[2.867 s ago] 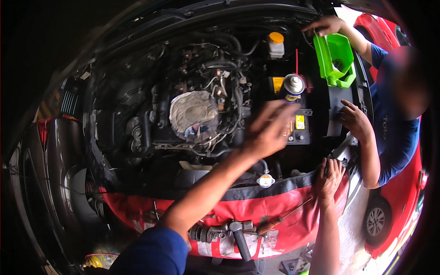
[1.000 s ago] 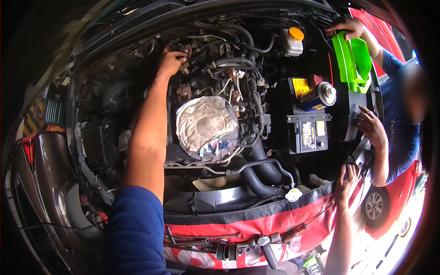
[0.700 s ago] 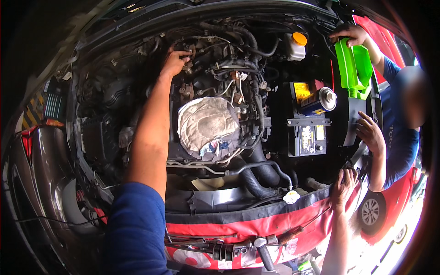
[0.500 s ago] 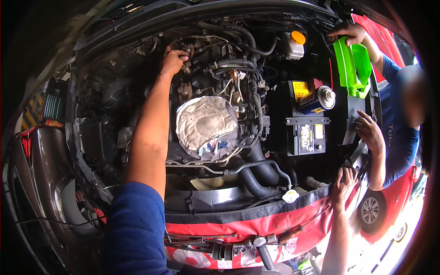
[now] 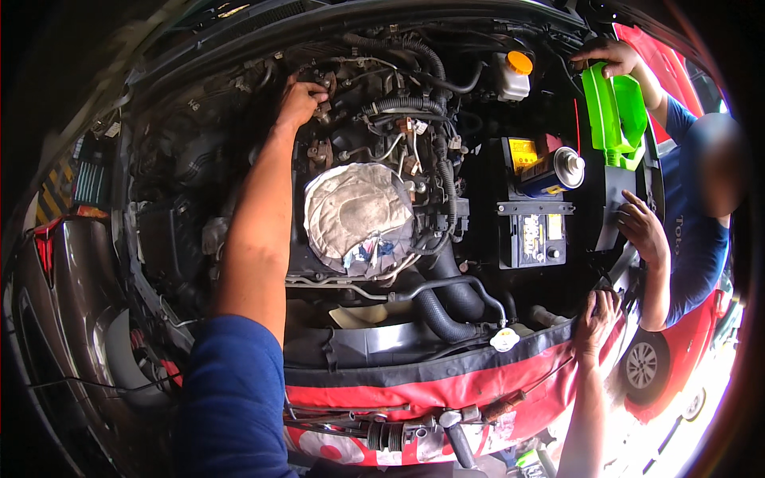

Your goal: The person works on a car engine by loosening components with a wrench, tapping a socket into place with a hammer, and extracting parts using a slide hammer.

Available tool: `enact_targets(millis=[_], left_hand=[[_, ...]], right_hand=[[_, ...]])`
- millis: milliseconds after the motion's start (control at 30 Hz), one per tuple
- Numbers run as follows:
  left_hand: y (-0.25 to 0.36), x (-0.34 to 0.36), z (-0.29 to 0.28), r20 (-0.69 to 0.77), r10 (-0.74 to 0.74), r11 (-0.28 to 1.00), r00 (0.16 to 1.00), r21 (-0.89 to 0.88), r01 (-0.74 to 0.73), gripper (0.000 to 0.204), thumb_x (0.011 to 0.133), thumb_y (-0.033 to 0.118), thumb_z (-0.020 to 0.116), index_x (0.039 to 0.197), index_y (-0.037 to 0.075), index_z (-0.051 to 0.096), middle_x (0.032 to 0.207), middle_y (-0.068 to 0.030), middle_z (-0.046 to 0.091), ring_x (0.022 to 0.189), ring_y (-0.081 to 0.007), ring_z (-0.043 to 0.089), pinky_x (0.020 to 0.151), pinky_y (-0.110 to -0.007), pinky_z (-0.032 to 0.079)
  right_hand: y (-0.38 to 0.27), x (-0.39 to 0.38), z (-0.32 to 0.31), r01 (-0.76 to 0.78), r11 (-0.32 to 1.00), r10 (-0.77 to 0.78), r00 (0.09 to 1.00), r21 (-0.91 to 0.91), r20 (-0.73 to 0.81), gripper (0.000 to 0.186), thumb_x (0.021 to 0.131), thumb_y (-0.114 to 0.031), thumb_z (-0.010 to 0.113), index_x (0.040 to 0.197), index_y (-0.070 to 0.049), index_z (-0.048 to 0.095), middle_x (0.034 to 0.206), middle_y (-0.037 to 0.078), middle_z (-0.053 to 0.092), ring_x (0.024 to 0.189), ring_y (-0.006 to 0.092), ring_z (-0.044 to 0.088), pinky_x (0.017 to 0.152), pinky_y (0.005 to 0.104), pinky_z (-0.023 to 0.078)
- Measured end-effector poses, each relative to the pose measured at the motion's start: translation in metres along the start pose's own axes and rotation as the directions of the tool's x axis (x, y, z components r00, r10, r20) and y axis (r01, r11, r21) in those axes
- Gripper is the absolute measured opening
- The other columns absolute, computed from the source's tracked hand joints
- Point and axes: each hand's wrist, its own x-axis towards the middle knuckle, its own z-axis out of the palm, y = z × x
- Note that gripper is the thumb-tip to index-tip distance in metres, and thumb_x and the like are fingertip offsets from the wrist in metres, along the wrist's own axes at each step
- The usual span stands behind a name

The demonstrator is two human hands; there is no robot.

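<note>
My left hand (image 5: 307, 97) reaches over the open engine bay, its fingers closed round a small metal fitting (image 5: 325, 86) at the upper left of the engine; its fingertips are partly hidden. Below it, a crumpled pale cloth (image 5: 358, 207) covers a round area of the engine. My right hand (image 5: 596, 319) rests with bent fingers on the bay's front right edge (image 5: 562, 331). A tilted spray can (image 5: 550, 175) with a red straw lies on the battery (image 5: 532, 243).
A co-worker in blue leans in from the right, one hand (image 5: 617, 56) on a green cut jug (image 5: 610, 119), the other (image 5: 645, 231) lower. An orange-capped reservoir (image 5: 514, 76) stands at the back. Tools (image 5: 454, 430) lie on the red fender cover (image 5: 351, 394). Cars flank both sides.
Since 2.9 seconds ago, my left hand has moved from above the battery to the upper left of the engine. Over the last second the hands have barely moved.
</note>
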Motion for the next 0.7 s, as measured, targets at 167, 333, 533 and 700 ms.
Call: enact_targets(millis=[167, 333, 533, 700], left_hand=[[0.000, 0.000, 0.001, -0.002, 0.025, 0.998, 1.000, -0.059, -0.025, 0.024, 0.086, 0.027, 0.082, 0.107, 0.016, 0.083, 0.151, -0.0239, 0.051, 0.141, -0.0386, 0.048, 0.118, -0.043, 0.039], [-0.005, 0.003, 0.002, 0.023, 0.033, 0.998, 0.999, -0.055, -0.032, 0.025, 0.087, 0.027, 0.082, 0.109, 0.016, 0.082, 0.157, -0.0251, 0.044, 0.145, -0.0395, 0.044, 0.120, -0.042, 0.037], [-0.010, 0.004, 0.004, 0.011, 0.048, 0.997, 0.999, -0.056, -0.047, 0.026, 0.086, 0.030, 0.082, 0.109, 0.017, 0.082, 0.162, -0.0238, 0.039, 0.147, -0.0397, 0.042, 0.120, -0.043, 0.035], [-0.006, 0.003, 0.002, 0.037, -0.031, 0.999, 0.999, -0.012, 0.031, 0.028, 0.086, 0.029, 0.083, 0.111, 0.018, 0.082, 0.162, -0.0218, 0.039, 0.148, -0.0385, 0.040, 0.121, -0.043, 0.034]], right_hand=[[0.000, 0.000, -0.001, 0.005, 1.000, -0.005, 1.000, -0.003, 0.000, 0.027, 0.104, -0.023, 0.052, 0.102, 0.000, 0.067, 0.118, 0.016, 0.066, 0.123, 0.0349, 0.054, 0.108, 0.0491, 0.036], [0.001, 0.000, 0.000, 0.002, 1.000, -0.002, 1.000, -0.007, 0.017, 0.027, 0.103, -0.023, 0.052, 0.103, 0.000, 0.067, 0.118, 0.016, 0.066, 0.123, 0.0351, 0.054, 0.107, 0.0491, 0.036], [0.002, 0.000, 0.000, -0.001, 1.000, 0.001, 1.000, -0.004, 0.005, 0.027, 0.103, -0.023, 0.053, 0.105, 0.000, 0.067, 0.118, 0.017, 0.066, 0.122, 0.0359, 0.054, 0.105, 0.0494, 0.037], [0.003, 0.000, 0.002, -0.038, 0.999, 0.038, 0.999, -0.009, -0.004, 0.022, 0.101, -0.021, 0.055, 0.102, -0.002, 0.068, 0.120, 0.013, 0.067, 0.126, 0.0338, 0.053, 0.107, 0.0510, 0.036]])
